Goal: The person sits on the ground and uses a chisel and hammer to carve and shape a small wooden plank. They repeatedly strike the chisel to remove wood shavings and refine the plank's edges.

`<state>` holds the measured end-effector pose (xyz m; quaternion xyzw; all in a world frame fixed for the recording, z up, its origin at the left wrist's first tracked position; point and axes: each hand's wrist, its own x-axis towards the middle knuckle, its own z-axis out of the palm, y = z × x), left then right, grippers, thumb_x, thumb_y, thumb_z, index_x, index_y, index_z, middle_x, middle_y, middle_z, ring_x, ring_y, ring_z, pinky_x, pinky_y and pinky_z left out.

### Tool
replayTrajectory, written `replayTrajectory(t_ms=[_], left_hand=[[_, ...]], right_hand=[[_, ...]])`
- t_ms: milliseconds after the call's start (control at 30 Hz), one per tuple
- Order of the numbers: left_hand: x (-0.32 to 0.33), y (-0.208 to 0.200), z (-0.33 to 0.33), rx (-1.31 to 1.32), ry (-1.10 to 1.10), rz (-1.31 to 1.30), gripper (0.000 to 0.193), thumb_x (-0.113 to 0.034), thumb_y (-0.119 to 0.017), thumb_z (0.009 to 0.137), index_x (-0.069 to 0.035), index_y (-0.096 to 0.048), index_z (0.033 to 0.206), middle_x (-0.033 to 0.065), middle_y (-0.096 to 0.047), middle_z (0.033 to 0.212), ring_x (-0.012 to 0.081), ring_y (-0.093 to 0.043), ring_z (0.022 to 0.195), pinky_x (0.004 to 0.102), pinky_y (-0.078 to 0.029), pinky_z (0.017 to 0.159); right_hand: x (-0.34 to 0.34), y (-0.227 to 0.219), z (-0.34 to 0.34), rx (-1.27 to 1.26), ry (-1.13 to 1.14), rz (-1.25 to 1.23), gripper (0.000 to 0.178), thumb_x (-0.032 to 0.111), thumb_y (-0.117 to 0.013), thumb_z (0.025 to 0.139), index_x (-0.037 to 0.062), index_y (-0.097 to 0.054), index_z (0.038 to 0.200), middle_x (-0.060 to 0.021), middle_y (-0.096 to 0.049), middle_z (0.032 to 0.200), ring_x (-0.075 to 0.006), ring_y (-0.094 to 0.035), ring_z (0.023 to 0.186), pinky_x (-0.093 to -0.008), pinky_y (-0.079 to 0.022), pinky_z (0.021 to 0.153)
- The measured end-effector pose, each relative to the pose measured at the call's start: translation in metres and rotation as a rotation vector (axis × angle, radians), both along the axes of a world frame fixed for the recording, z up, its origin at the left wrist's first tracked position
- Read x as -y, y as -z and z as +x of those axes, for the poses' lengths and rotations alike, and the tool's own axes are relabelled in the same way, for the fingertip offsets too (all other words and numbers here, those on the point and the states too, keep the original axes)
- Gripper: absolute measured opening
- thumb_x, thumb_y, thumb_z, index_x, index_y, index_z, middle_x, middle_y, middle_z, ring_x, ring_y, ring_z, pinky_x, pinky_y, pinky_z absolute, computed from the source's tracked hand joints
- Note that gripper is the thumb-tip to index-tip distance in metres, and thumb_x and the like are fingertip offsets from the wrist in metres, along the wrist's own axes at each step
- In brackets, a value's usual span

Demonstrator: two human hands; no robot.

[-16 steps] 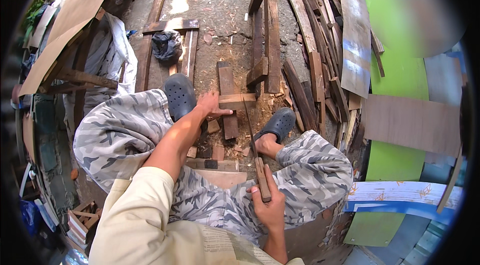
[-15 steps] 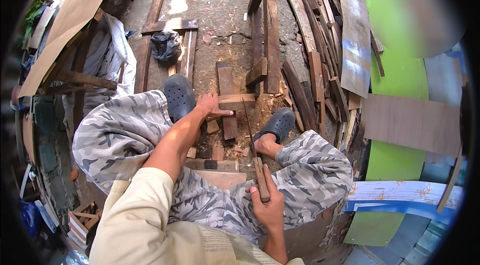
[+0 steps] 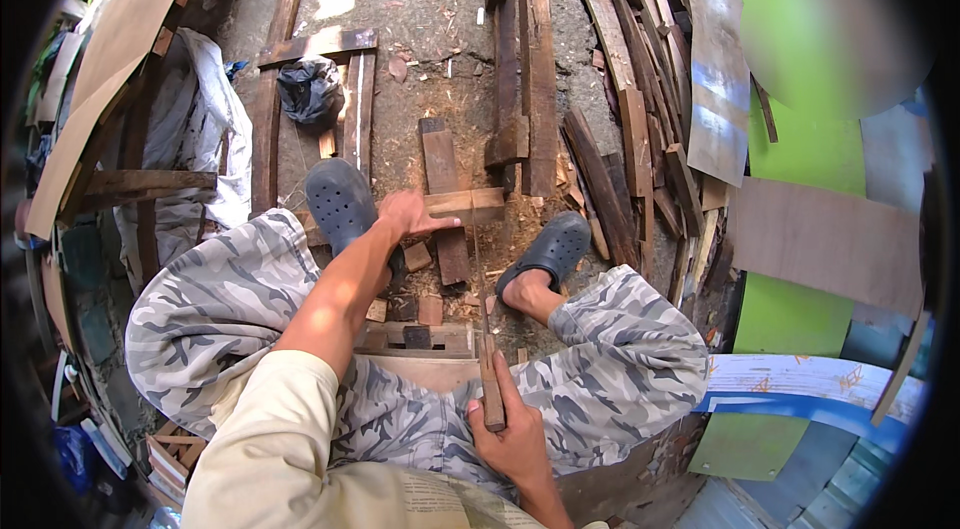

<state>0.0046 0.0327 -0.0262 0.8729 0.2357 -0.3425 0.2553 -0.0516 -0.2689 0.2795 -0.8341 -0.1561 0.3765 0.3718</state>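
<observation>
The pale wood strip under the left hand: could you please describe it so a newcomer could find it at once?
Look between the two dark clogs on the sawdust-strewn ground. The left hand presses down a pale wood strip, lying crosswise over a darker upright plank. It is the lightest, cleanest piece there, with the thin saw blade meeting it.

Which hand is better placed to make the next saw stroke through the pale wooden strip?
Right hand: it grips the wooden-handled hand saw. Left hand pins the pale wooden strip.

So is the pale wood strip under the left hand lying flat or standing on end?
Flat: the pale strip lies crosswise over a darker board, pressed by the left hand.
</observation>
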Motion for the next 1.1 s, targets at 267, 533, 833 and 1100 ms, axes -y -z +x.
replayTrajectory(t_ms=[267, 533, 833, 1100], left_hand=[[0.005, -0.016, 0.005, -0.049, 0.083, 0.036, 0.128, -0.101, -0.047, 0.068, 0.011, -0.06, 0.129, 0.0246, -0.072, 0.113, 0.0359, -0.071, 0.109, 0.0437, -0.054, 0.096], [0.011, -0.006, -0.001, 0.06, 0.057, 0.134, 0.124, -0.099, -0.048, 0.07, 0.01, -0.061, 0.129, 0.0221, -0.072, 0.114, 0.0328, -0.069, 0.113, 0.0432, -0.051, 0.098], [0.019, 0.014, -0.015, 0.228, 0.043, 0.237, 0.116, -0.096, -0.052, 0.071, 0.006, -0.063, 0.123, 0.0205, -0.071, 0.113, 0.0329, -0.068, 0.112, 0.0464, -0.049, 0.098], [0.026, 0.012, -0.024, 0.239, 0.041, 0.234, 0.112, -0.091, -0.056, 0.074, 0.007, -0.059, 0.129, 0.0212, -0.067, 0.116, 0.0353, -0.063, 0.117, 0.0507, -0.046, 0.1]], right_hand=[[-0.049, 0.035, 0.046, 0.054, 0.074, 0.106, 0.063, 0.017, -0.063, 0.094, -0.0018, -0.044, 0.15, -0.0334, -0.069, 0.111, -0.0456, -0.07, 0.103, -0.0469, -0.055, 0.089], [-0.066, 0.103, 0.05, 0.115, 0.102, 0.064, 0.066, 0.016, -0.063, 0.091, 0.0063, -0.042, 0.153, -0.0284, -0.068, 0.123, -0.0472, -0.065, 0.112, -0.0477, -0.052, 0.096], [-0.047, 0.121, 0.022, 0.089, 0.178, 0.059, 0.066, 0.017, -0.063, 0.092, 0.0105, -0.043, 0.155, -0.0273, -0.066, 0.128, -0.0471, -0.062, 0.118, -0.0466, -0.051, 0.099], [-0.015, 0.051, -0.006, 0.001, 0.206, 0.024, 0.062, 0.014, -0.063, 0.091, 0.0092, -0.049, 0.151, -0.027, -0.069, 0.123, -0.0426, -0.068, 0.112, -0.0427, -0.054, 0.094]])
